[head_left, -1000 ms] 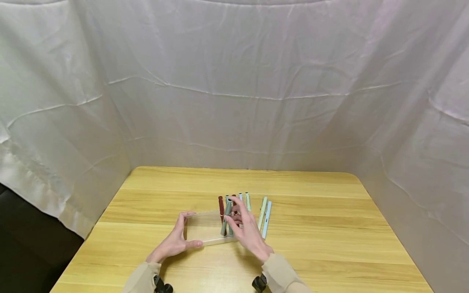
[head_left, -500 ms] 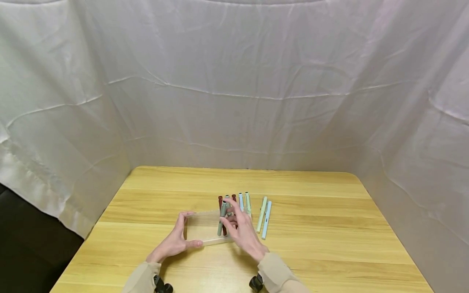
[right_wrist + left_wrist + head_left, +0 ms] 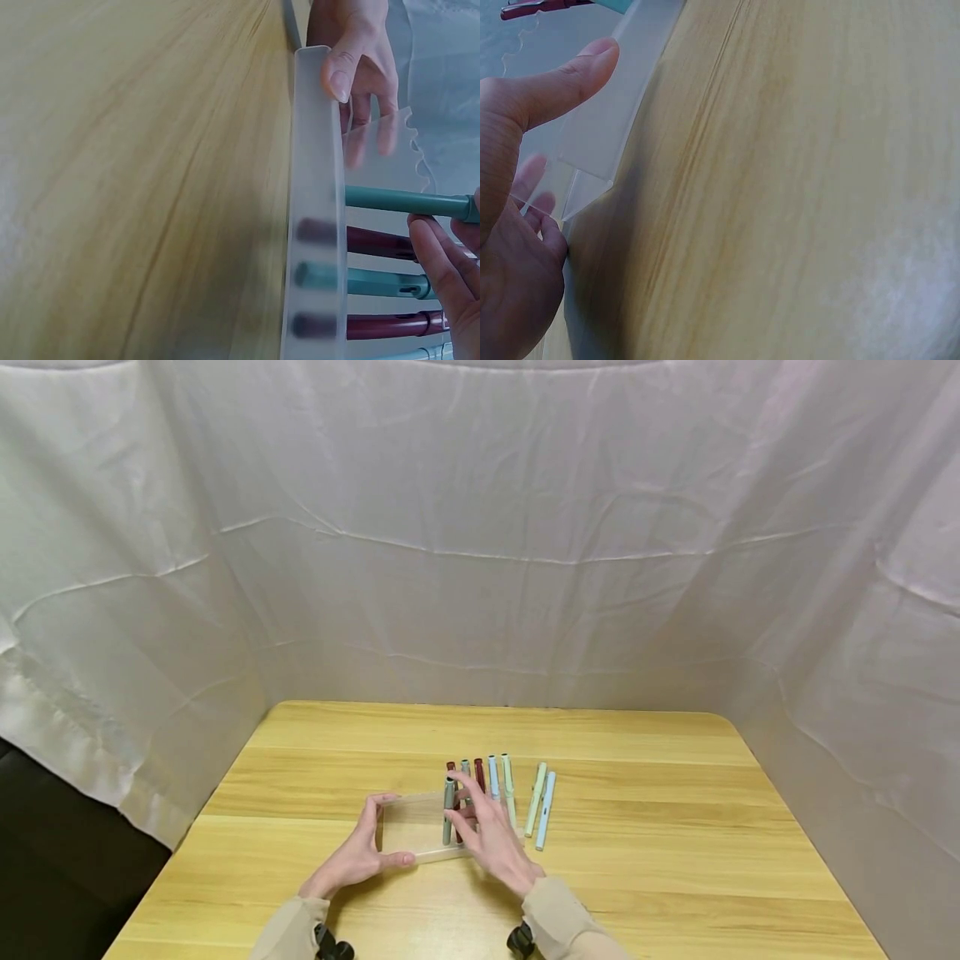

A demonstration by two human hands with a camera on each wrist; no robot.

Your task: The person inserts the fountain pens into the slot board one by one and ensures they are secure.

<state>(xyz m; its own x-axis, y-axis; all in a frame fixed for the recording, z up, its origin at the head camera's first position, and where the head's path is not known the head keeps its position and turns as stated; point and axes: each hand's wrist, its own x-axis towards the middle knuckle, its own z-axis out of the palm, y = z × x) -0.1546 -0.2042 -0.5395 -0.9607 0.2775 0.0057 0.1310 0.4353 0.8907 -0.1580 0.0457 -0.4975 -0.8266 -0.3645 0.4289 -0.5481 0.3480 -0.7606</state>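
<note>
Green foremost: over the last second, carried the held green pen [image 3: 397, 200] leftward across the clear tray [image 3: 319, 150], from the right of the outermost red pen [image 3: 379, 244] to its left, roughly parallel. Pinched that pen between thumb and fingers of the right hand [image 3: 491, 843], with no sign of release. Kept the left hand [image 3: 358, 852] on the tray's left end throughout, thumb against the near wall, other fingers round toward the far side, probably to steady it. Showed, through the tray's frosted near wall, the ends of the outermost red pen, a second green pen [image 3: 386, 283] and a second red pen [image 3: 394, 326], but not of the held one; hence, by judgement, not fully seated. Left undisturbed a light blue pen [image 3: 493, 777] and a pale green pen [image 3: 507, 777] toward the tray's right end, and, on the surface [image 3: 637, 827] just beyond that end, another pale green pen [image 3: 536, 802] and another light blue pen [image 3: 546, 814]. Meant, apparently, a row almost one pen longer at the tray's left.
</note>
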